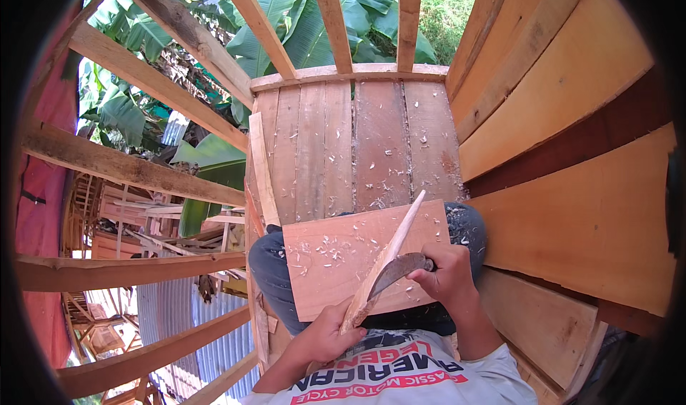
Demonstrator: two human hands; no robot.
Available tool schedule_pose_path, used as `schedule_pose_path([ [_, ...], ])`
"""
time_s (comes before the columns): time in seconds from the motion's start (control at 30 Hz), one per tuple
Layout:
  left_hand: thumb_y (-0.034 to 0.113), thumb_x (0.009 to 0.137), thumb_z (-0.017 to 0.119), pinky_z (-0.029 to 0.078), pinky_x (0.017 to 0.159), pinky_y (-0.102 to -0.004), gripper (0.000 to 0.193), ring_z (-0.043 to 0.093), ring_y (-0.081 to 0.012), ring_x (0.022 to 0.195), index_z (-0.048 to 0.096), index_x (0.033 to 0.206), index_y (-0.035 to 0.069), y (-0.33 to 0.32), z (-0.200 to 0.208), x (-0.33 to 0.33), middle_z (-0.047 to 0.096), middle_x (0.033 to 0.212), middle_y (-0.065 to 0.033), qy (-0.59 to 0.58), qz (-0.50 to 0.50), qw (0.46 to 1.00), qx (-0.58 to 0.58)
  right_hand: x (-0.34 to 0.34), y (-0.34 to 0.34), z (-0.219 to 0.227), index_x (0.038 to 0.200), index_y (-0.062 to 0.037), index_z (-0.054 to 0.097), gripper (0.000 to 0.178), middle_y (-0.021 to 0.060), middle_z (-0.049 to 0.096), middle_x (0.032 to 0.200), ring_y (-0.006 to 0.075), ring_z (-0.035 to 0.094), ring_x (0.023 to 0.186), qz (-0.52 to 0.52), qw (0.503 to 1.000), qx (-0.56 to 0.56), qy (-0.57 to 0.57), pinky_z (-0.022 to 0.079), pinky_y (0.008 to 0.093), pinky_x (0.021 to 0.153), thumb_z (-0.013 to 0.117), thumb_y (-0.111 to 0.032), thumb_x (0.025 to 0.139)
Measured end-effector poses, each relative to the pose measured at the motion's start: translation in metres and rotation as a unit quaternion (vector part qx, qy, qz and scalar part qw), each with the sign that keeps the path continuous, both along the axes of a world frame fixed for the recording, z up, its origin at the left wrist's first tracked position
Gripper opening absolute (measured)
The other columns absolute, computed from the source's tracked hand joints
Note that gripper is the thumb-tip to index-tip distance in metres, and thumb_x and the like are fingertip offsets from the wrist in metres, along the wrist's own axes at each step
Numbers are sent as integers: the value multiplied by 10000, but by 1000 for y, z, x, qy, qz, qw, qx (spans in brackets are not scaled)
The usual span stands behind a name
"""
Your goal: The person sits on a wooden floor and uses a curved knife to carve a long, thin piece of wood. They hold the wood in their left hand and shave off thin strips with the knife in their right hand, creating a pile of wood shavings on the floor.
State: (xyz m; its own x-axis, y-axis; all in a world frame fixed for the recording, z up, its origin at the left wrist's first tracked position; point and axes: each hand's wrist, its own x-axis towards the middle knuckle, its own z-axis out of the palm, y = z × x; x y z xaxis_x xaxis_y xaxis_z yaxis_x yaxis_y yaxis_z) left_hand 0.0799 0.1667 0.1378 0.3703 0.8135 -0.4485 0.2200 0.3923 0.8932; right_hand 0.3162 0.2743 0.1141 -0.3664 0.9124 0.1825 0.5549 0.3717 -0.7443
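Observation:
My left hand (327, 336) is closed around the thick lower end of a pale wooden stick (401, 235), which slants up to the right and narrows to a point. In my right hand (451, 275) is the dark handle of a knife (395, 272) with a broad, curved blade. The blade lies against the stick near its middle, a short way above my left hand. Beneath both is a flat rectangular wooden board (332, 244) resting across my lap, with curled shavings (329, 250) scattered mostly on its left half.
Shavings also dot the plank floor (379, 144) ahead. Wooden slats (136, 169) form an open railing at the left, with banana leaves (286, 22) beyond. A wall of wide planks (572, 212) stands close on my right. A loose wooden strip (263, 173) leans near my left knee.

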Motion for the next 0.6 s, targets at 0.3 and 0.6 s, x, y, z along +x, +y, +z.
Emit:
schedule_pose_path([
  [0.3, 125, 803, 627, 461, 692, -352, 573, 566, -235, 701, 425, 1311, -47, -20, -7, 4, 579, 760, -128, 24, 15, 999, -26, 8, 31, -16, 559, -45, 505, 707, 109, 473, 493, 308, 518, 455, -78, 992, 80, -61, 388, 364, 439, 653, -727, 676],
  [0.6, 147, 812, 622, 442, 776, -329, 563, 540, -209, 818, 435, 1305, -50, -28, -32, -8, 581, 878, -146, -56, 7, 998, -12, -6, 44, -10, 585, -19, 459, 710, 69, 383, 494, 200, 430, 455, -144, 986, 79, -21, 336, 352, 454, 612, -683, 784],
])
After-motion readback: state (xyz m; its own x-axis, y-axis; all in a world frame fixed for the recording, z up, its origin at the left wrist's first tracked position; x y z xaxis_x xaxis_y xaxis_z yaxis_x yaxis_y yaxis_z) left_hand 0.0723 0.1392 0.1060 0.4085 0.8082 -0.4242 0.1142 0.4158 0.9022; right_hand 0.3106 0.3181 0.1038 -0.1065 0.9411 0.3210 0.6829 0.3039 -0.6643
